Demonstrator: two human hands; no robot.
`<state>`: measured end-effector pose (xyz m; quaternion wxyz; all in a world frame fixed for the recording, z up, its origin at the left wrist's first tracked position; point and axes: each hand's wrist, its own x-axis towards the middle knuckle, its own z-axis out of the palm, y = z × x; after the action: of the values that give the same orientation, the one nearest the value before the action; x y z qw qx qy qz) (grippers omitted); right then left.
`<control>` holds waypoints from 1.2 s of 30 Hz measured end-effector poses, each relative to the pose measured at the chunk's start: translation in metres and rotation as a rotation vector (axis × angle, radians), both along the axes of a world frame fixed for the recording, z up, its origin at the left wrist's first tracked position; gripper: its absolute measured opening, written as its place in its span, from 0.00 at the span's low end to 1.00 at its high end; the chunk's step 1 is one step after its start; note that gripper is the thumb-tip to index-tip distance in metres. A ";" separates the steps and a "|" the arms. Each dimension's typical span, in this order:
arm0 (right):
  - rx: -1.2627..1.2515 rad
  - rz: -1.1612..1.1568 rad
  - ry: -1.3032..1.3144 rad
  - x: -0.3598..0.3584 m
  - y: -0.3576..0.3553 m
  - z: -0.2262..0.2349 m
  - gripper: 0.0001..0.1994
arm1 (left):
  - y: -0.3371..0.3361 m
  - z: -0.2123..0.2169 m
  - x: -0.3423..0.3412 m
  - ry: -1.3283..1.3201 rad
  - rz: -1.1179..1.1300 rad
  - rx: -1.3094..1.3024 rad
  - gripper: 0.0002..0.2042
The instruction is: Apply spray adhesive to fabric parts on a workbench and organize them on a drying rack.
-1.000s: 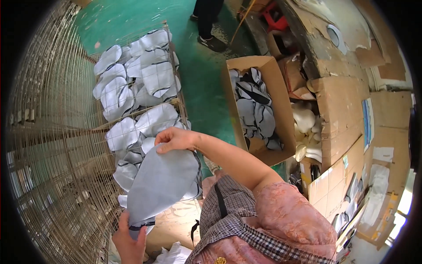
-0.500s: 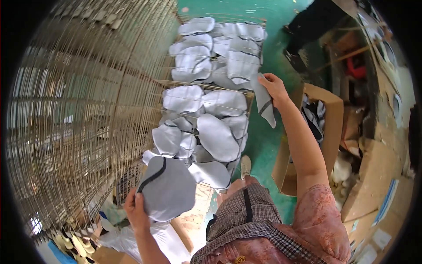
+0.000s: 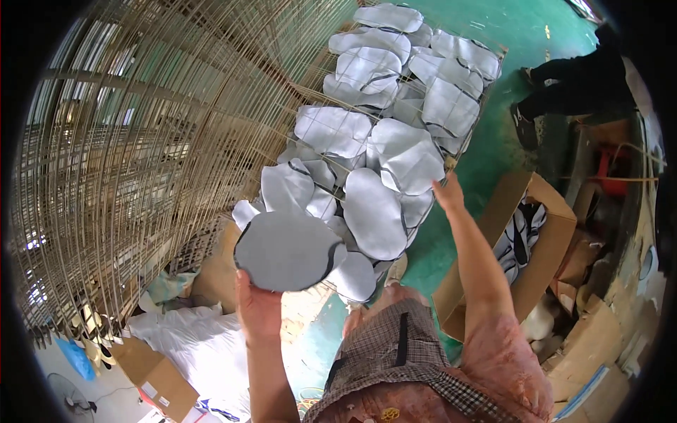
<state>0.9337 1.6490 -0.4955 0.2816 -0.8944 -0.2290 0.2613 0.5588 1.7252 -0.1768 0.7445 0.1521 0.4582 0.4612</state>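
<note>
My left hand (image 3: 257, 310) holds up a flat grey oval piece with a dark edge (image 3: 285, 250), gripping its lower rim. Just beyond it, several similar grey cut pieces (image 3: 370, 211) lie overlapping on a wire rack shelf (image 3: 310, 92). My right hand (image 3: 448, 194) is stretched out to the shelf's right edge. Its fingers rest by the rim of a grey piece (image 3: 416, 166) that lies on the pile, and nothing is in the hand.
An open cardboard box (image 3: 493, 211) with black and white pieces stands on the green floor at the right. A person in dark clothes (image 3: 578, 84) is at the far right. A white bag (image 3: 204, 345) and a small carton (image 3: 159, 381) lie lower left.
My right hand carried a grey piece from the box to the rack and let it go on the pile. My left hand has raised its grey piece closer to the shelf.
</note>
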 end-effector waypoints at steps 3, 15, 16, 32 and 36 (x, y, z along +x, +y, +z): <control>0.008 0.285 1.136 -0.103 0.003 0.127 0.18 | -0.014 -0.024 0.003 -0.023 0.108 -0.040 0.16; 0.701 0.064 1.265 -0.210 0.141 0.217 0.12 | -0.076 -0.063 0.011 -0.001 -0.025 -0.222 0.19; 0.700 0.097 1.248 -0.207 0.156 0.217 0.11 | -0.082 -0.068 -0.004 0.003 -0.018 -0.217 0.19; 0.188 -0.175 0.902 -0.138 -0.049 0.085 0.12 | -0.140 -0.132 -0.073 0.361 -0.356 -0.312 0.14; 0.235 -0.432 0.803 -0.115 -0.238 0.108 0.17 | -0.148 -0.145 -0.050 0.354 -0.657 -0.123 0.09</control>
<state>0.8190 1.4108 -0.3877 0.4954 -0.7116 0.0616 0.4944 0.5090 1.5775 -0.3215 0.7697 0.3233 0.5333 0.1360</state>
